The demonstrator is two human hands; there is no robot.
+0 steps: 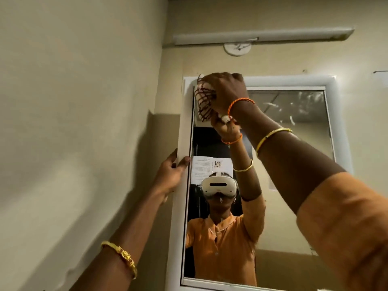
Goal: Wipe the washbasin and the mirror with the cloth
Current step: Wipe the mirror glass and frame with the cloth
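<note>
head | right grip (pixel 225 92) bunches cloth (pixel 204 101) on mirror (pixel 294 143) | left grip (pixel 171 173) clasps frame (pixel 181 185)

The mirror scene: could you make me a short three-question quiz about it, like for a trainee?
1. True or false: the right hand presses the cloth at the mirror's upper left corner.
2. What does the left hand hold? A) the cloth B) the left edge of the mirror frame C) the lamp
3. Fill in: above the mirror, a long tube lamp is fixed to the ____.

Key: 1 true; 2 B; 3 wall.
</note>
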